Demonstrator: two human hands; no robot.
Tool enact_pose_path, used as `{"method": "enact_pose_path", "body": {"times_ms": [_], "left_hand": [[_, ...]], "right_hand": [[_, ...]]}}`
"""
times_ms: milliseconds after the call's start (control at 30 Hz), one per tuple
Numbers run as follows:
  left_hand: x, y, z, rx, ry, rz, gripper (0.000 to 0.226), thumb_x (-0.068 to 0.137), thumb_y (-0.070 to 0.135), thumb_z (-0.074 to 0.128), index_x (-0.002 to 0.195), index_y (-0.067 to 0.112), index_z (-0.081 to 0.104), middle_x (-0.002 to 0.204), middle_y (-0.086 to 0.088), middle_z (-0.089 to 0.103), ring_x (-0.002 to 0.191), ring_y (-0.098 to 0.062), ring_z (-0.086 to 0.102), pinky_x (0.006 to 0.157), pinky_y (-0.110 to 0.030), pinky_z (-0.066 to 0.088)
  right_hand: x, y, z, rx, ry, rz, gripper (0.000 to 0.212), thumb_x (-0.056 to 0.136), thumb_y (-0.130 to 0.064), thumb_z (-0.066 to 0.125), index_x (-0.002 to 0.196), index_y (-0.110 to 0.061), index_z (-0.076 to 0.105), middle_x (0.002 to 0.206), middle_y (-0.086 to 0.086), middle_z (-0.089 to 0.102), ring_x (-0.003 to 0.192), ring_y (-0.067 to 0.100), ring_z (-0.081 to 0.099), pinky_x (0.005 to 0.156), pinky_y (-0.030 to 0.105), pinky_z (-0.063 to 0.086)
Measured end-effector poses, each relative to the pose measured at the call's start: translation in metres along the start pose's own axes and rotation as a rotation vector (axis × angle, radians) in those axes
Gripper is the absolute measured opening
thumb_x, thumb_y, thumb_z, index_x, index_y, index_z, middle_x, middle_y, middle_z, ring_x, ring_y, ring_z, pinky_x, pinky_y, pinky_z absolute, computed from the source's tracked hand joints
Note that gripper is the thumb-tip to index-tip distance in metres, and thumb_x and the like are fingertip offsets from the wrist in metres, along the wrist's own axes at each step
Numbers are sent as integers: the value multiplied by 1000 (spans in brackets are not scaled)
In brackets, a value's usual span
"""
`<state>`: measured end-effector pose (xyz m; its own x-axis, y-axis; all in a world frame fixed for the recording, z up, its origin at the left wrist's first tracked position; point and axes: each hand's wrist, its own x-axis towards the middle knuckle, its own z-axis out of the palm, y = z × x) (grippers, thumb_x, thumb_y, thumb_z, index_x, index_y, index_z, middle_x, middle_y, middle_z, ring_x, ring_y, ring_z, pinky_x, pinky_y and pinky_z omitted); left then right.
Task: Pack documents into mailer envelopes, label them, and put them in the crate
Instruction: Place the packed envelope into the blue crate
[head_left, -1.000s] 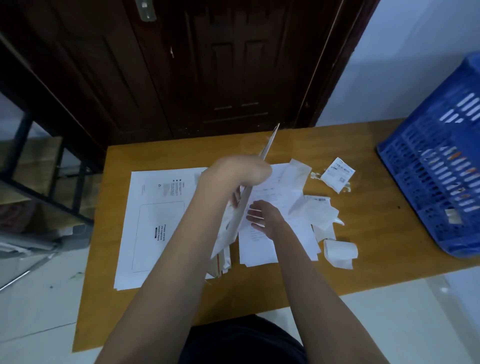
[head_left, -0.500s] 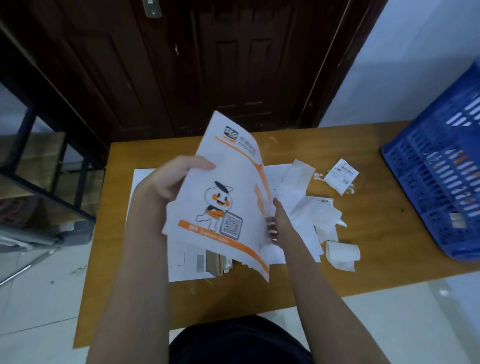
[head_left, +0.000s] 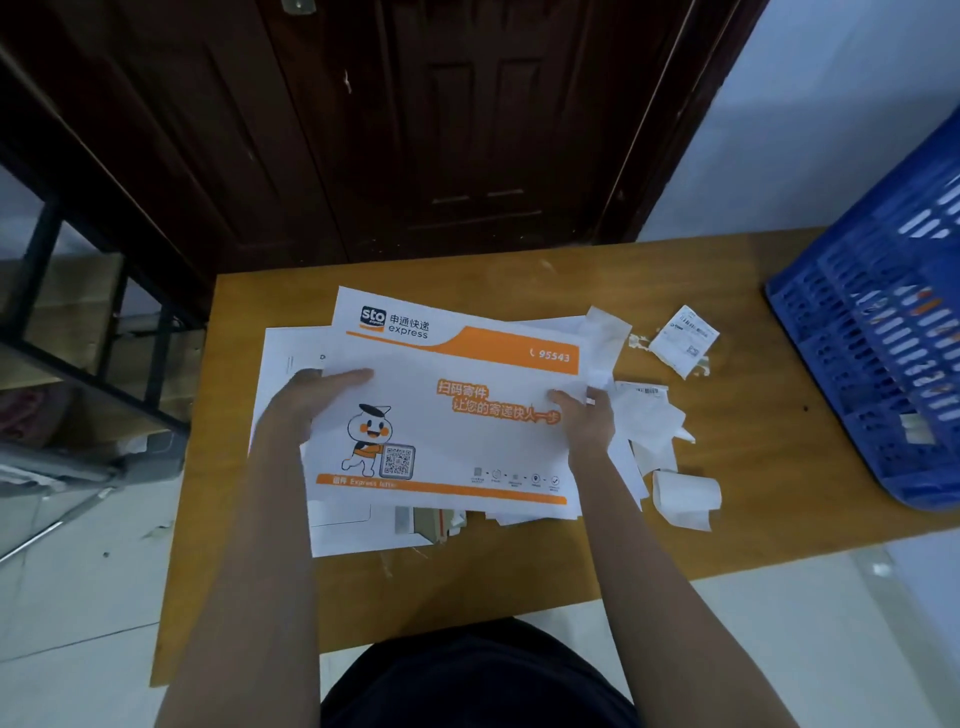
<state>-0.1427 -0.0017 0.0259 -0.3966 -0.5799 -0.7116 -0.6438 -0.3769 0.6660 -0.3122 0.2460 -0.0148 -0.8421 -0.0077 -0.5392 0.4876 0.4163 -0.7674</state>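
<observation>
Mailer envelope (head_left: 457, 415) pinched at both side edges by left hand (head_left: 311, 400) and right hand (head_left: 587, 421), apparently unlabelled; labelling and transfer to crate (head_left: 883, 364) outstanding.

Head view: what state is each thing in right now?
Envelope: printed side up, flat, held at both side edges.
Left hand: grips the envelope's left edge.
Right hand: grips its right edge.
Paper stack: lies on the table under the envelope.
Label: loose, face up.
Backing scraps: curled, scattered.
Crate: tilted, contents unclear.
</observation>
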Motion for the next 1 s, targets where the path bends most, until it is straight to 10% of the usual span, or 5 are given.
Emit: {"method": "enact_pose_path", "body": {"times_ms": [200, 633, 1000], "left_hand": [[-9, -10, 18, -96, 195, 118, 24, 79, 29, 76, 96, 17, 65, 96, -6, 67, 85, -28, 63, 74, -35, 49], [-11, -19, 24, -143, 167, 109, 24, 82, 25, 73, 102, 18, 61, 95, -4, 64, 69, -15, 57, 51, -25, 42], [-4, -46, 28, -88, 126, -8, 39, 83, 22, 73, 115, 3, 64, 116, -17, 65, 103, -34, 61, 83, -35, 47]], "right_hand": [[-5, -1, 2, -144, 17, -64, 74, 76, -38, 76, 136, -27, 35, 119, 2, 59, 102, 23, 57, 85, 39, 46], [-14, -4, 4, -222, 162, -148, 66, 74, -36, 78, 129, -19, 44, 119, 3, 62, 106, 27, 61, 79, 36, 47], [-20, 3, 9, -374, 258, -196, 59, 78, -30, 73, 129, -19, 44, 122, 3, 57, 106, 30, 59, 85, 43, 48]]}}
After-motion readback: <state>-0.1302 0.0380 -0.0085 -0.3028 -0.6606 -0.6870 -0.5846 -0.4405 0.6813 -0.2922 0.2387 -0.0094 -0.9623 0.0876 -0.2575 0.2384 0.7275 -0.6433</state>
